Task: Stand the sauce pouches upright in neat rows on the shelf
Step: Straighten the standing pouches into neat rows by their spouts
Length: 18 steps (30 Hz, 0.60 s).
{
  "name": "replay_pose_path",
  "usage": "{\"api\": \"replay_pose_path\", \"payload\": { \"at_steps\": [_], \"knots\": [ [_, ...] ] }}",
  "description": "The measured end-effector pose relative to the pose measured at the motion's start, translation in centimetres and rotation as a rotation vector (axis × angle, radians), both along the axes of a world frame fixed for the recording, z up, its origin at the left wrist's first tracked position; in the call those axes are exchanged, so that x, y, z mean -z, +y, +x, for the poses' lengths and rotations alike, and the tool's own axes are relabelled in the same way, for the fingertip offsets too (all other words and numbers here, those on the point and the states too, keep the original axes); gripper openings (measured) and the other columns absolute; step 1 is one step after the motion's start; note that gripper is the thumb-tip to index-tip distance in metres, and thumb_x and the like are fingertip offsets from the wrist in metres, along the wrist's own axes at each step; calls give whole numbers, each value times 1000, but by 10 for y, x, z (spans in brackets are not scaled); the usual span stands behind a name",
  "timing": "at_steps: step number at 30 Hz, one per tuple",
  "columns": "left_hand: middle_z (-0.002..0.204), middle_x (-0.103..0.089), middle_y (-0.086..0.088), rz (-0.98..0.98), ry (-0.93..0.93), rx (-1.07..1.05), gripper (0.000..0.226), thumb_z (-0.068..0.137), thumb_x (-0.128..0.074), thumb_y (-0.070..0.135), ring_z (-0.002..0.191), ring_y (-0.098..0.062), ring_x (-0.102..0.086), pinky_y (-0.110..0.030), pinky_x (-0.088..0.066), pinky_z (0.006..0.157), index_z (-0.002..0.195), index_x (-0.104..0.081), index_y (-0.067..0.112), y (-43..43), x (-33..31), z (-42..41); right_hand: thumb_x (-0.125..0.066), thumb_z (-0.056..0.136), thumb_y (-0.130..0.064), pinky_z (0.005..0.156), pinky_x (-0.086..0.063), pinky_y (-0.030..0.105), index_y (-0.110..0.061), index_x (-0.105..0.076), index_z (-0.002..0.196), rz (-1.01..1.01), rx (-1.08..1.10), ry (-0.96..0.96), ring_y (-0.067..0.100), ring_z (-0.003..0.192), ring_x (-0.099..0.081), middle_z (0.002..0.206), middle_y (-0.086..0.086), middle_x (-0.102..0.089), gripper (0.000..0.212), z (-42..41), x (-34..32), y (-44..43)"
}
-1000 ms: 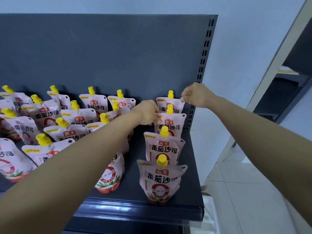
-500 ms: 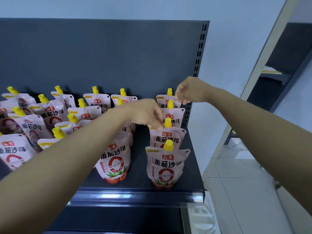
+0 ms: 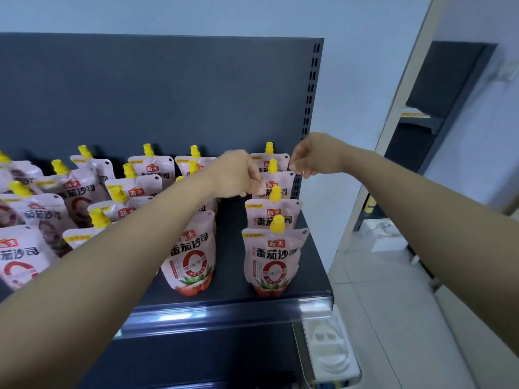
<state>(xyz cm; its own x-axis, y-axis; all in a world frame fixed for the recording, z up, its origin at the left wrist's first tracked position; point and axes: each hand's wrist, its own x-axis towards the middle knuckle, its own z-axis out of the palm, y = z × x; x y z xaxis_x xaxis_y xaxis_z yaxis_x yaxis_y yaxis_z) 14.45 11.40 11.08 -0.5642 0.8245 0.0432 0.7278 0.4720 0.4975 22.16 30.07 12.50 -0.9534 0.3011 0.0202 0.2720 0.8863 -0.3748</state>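
Pinching the top corners of a rear sauce pouch (image 3: 283, 182) at the shelf's (image 3: 230, 248) one o'clock, the left hand (image 3: 238, 175) and right hand (image 3: 314, 157) are gripping what is likely a soft, light, floppy pack, best held by its stiffer sealed upper edge.

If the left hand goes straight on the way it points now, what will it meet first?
Likely the right row's third pouch from the front; the left hand seems to touch its left edge.
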Motion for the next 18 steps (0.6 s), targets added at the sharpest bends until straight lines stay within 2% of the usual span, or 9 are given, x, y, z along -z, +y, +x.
{"api": "replay_pose_path", "payload": {
  "at_steps": [2, 4, 6, 7, 9, 10, 12, 15, 18],
  "knots": [
    [68, -67, 0, -2, -101, 62, 20, 82, -69, 27, 61, -9, -60, -20, -47, 60, 88, -74, 9, -11, -15, 10, -54, 91, -7, 56, -48, 14, 3, -71, 100, -3, 1, -10, 13, 62, -64, 77, 7, -69, 22, 2, -2, -4],
    [79, -72, 1, -181, -192, 181, 27, 79, -70, 37, 74, -10, -67, -20, -54, 68, 93, -74, 15, -21, -19, 24, -54, 91, -7, 57, -48, 14, 3, -71, 100, 2, 1, -15, 14, 64, -64, 81, 10, -71, 22, 4, -3, -8],
    [86, -72, -2, -348, -136, 273, 22, 78, -71, 35, 82, -17, -67, -28, -55, 76, 89, -74, 16, -24, -7, 35, -55, 90, -6, 56, -48, 14, 3, -71, 100, 12, 6, -15, 15, 64, -64, 87, 14, -73, 21, 6, -3, -12],
    [79, -69, -2, -370, -88, 288, 14, 79, -72, 31, 79, -21, -65, -30, -53, 75, 80, -72, 16, -24, 1, 38, -56, 90, -7, 56, -47, 14, 3, -71, 100, 16, 7, -16, 14, 63, -64, 88, 14, -73, 21, 7, -3, -14],
    [62, -57, 3, -337, -33, 274, 16, 81, -70, 21, 66, -16, -55, -26, -46, 64, 65, -65, 17, -21, 15, 40, -57, 91, -9, 55, -46, 13, 2, -71, 101, 14, 13, -22, 10, 61, -63, 89, 13, -72, 21, 9, -3, -18],
    [60, -53, 4, -313, -30, 259, 18, 81, -69, 17, 63, -14, -52, -25, -45, 62, 65, -64, 13, -20, 19, 40, -57, 91, -10, 54, -45, 13, 2, -71, 101, 8, 18, -26, 9, 60, -62, 87, 11, -71, 20, 11, -3, -20],
    [66, -56, 0, -272, -47, 252, 13, 82, -67, 13, 66, -13, -52, -30, -50, 67, 73, -70, 4, -18, 22, 41, -58, 91, -10, 54, -45, 13, 1, -71, 102, 6, 30, -30, 11, 61, -63, 85, 9, -69, 20, 16, -3, -22],
    [71, -56, -4, -231, -66, 253, 13, 83, -67, 12, 71, -18, -54, -38, -54, 77, 81, -71, 0, -18, 24, 43, -58, 91, -9, 54, -44, 14, 1, -71, 102, 23, 49, -37, 14, 64, -64, 84, 8, -69, 19, 20, -1, -26],
    [78, -62, -3, -202, -96, 254, 15, 83, -67, 15, 76, -17, -57, -36, -53, 79, 91, -73, 3, -25, 25, 44, -58, 90, -8, 54, -43, 15, -1, -71, 101, 60, 43, -46, 8, 59, -61, 75, 4, -66, 19, 18, -1, -35]
  ]
}}
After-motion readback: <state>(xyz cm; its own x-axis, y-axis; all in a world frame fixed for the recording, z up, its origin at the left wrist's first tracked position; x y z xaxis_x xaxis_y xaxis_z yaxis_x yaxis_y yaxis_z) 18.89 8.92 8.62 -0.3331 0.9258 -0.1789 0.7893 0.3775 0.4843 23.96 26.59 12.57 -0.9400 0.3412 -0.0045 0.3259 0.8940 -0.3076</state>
